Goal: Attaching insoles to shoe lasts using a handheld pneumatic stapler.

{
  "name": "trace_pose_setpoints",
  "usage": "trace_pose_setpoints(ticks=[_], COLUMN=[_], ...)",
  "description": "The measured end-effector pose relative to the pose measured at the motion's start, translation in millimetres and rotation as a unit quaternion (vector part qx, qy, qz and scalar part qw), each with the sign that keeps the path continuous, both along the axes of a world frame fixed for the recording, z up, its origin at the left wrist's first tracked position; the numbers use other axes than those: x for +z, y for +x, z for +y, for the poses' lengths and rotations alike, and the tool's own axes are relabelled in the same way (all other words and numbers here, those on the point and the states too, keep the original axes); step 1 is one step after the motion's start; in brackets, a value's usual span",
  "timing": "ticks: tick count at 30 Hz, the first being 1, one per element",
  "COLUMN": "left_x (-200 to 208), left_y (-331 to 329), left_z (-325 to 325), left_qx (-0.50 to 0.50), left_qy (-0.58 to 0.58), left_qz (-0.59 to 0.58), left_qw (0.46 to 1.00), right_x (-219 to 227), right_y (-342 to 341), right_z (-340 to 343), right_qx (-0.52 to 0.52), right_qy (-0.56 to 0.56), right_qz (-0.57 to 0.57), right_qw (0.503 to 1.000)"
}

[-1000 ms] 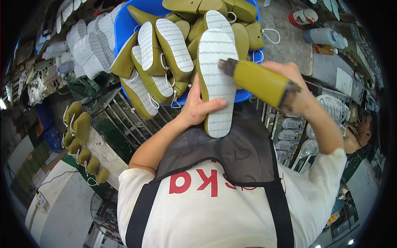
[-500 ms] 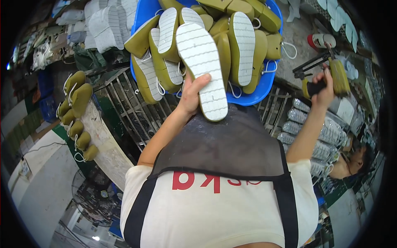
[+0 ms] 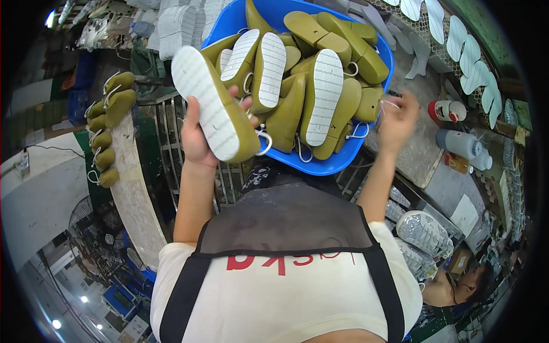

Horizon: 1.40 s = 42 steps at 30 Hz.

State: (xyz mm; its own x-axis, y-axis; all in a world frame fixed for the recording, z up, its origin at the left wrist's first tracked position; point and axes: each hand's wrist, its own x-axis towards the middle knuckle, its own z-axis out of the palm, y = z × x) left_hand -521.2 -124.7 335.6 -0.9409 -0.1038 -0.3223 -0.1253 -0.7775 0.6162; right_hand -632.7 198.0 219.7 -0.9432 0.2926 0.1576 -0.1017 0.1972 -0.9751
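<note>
My left hand [image 3: 197, 134] is closed around an olive-green shoe last [image 3: 243, 137] with a white lined insole [image 3: 209, 106] on its bottom. The last is tilted, sole side up, at the left of a blue tub [image 3: 317, 166], and a white cord loop hangs from its heel end. At the tub's right edge is my right hand [image 3: 398, 123], its fingers bent and blurred. A thin white cord shows beside those fingers; whether they grip it is unclear. More shoe lasts [image 3: 289, 117] fill the tub, several with white insoles [image 3: 326, 97] facing up.
Several olive lasts [image 3: 121, 107] stand on a narrow bench [image 3: 134, 171] at left. White insoles [image 3: 177, 26] are stacked at the back left; pale cut pieces [image 3: 474, 74] lie far right. Beside a grey bottle [image 3: 457, 143] is a red-and-white container [image 3: 446, 110]. Silvery shoes [image 3: 426, 234] and another person [image 3: 452, 288] are lower right.
The staple gun has left my right hand and is no longer seen. That hand has moved in to the tub's edge. My left hand has carried the last leftward and tilted it.
</note>
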Motion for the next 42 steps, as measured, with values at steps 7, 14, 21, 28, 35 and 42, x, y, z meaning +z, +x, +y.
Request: trace_pose_setpoints(ticks=[7,14,21,28,35,42], left_x=[24,-12,-13,5,-14,-101], left_y=[32,148,266,388,406,448], left_z=[-14,-36,-84,-178,-353,-466], left_qx=[0.013,0.074,0.328,0.562,0.677,0.64], left_qy=[0.225,0.115,0.105,-0.072,-0.185,-0.264], left_qz=[0.268,0.142,0.042,0.028,-0.073,-0.264], left_qw=[0.937,0.98,0.938,0.823,0.709,0.672], right_x=[-4,24,134,151,118,78], right_y=[58,37,119,213,320,379], right_z=[-103,-58,-193,-434,-720,-789], right_qx=[0.187,0.315,0.571,0.766,0.858,0.816], right_qy=[0.32,-0.248,-0.611,-0.319,0.049,0.241], right_qz=[0.024,-0.2,-0.24,-0.342,-0.172,0.028], right_qw=[0.929,0.894,0.494,0.44,0.482,0.524])
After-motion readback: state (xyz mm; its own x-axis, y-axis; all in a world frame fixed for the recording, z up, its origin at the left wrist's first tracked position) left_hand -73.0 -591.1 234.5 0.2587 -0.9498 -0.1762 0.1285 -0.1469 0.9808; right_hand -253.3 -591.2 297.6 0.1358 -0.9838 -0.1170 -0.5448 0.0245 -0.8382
